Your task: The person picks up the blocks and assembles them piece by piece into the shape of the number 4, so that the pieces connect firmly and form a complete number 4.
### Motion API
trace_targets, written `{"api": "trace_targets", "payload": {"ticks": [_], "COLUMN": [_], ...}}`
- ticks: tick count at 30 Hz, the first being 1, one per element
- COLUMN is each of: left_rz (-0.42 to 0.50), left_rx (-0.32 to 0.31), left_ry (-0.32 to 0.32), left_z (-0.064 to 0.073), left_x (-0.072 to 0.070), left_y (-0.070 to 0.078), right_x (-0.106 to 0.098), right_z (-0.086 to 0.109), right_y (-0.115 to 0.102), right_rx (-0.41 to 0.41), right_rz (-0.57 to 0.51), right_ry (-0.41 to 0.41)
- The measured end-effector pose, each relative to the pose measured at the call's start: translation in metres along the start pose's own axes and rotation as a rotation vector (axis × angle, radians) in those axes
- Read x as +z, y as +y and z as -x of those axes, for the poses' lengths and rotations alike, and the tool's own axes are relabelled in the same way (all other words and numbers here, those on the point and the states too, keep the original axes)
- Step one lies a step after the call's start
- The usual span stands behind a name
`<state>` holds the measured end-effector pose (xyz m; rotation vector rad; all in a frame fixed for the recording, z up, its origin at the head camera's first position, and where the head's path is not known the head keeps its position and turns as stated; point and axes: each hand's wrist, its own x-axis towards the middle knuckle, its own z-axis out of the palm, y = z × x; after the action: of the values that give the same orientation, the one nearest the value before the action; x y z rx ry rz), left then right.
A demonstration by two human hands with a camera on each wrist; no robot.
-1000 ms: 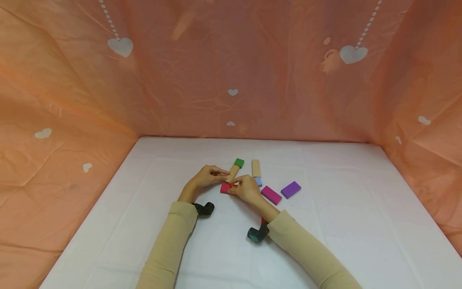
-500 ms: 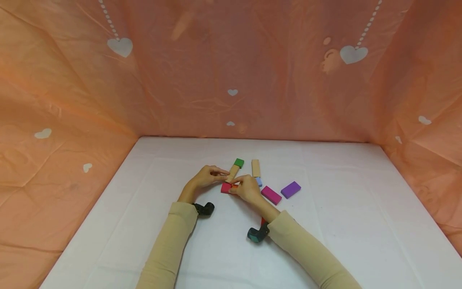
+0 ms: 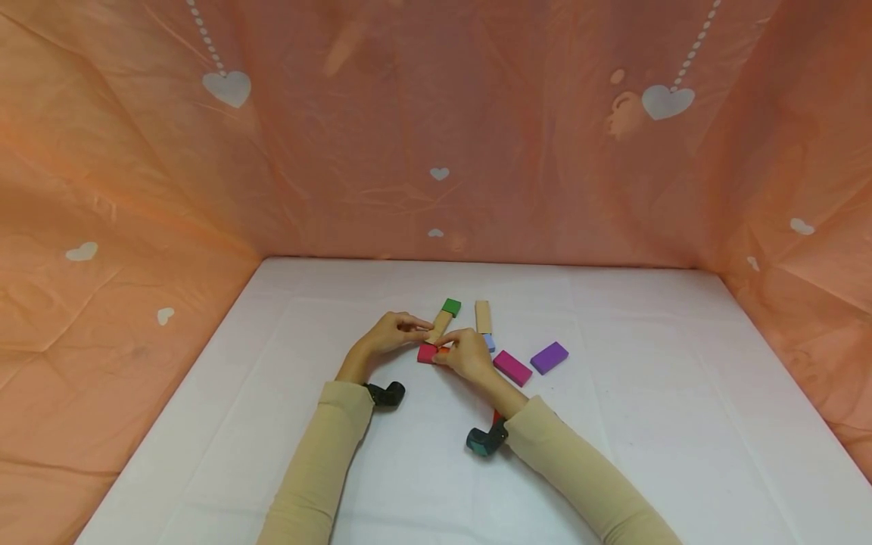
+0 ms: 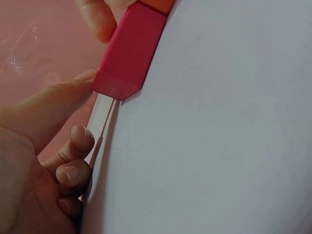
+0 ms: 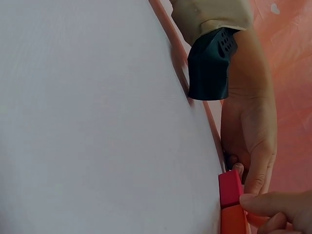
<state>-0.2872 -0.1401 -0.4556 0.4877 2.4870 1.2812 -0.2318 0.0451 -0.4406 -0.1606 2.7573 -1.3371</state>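
Thumb and index finger of my right hand (image 3: pixel 470 357) pinch an orange wooden block (image 5: pixel 233 219), which they largely cover in the head view. End to end with it lies a crimson block (image 4: pixel 131 48), and the right thumb rests by their seam. My left hand (image 3: pixel 395 331) reaches in from the left, its foremost fingertips beside the near end of a plain wood block (image 3: pixel 443 324) and at the crimson block's end; its other fingers are loosely bent. A green block (image 3: pixel 452 307) meets the plain block's far end.
Right of the hands, a second plain wood block (image 3: pixel 483 318) joins a light blue block (image 3: pixel 488 343). A magenta block (image 3: pixel 512 369) and a purple block (image 3: pixel 549 358) lie farther right. Under the right wrist shows a red piece (image 3: pixel 496 416). White cloth (image 3: pixel 647 424) covers the table.
The crimson block has shifted very slightly to the right. Both hands keep almost the same place and pose.
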Motion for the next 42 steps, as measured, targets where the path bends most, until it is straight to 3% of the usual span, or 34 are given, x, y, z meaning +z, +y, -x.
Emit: {"api": "trace_targets", "payload": {"ticks": [14, 21, 29, 36, 42], "left_rz": [0.016, 0.018, 0.029, 0.049, 0.033], "left_rx": [0.004, 0.029, 0.065, 0.079, 0.165], "left_ry": [0.011, 0.019, 0.046, 0.040, 0.064], "left_z": [-0.001, 0.006, 0.013, 0.019, 0.021], "left_x": [0.002, 0.002, 0.003, 0.005, 0.008], "left_y": [-0.001, 0.002, 0.000, 0.000, -0.008], "right_x": [0.001, 0.000, -0.013, -0.024, -0.033], "right_z": [-0.001, 0.000, 0.002, 0.005, 0.012], "right_y": [0.001, 0.002, 0.007, 0.015, 0.021], "right_rx": [-0.013, -0.016, -0.036, -0.024, -0.003], "right_rz": [0.006, -0.012, -0.125, -0.162, -0.209], "right_ry": [0.015, 0.012, -0.099, -0.179, -0.203]}}
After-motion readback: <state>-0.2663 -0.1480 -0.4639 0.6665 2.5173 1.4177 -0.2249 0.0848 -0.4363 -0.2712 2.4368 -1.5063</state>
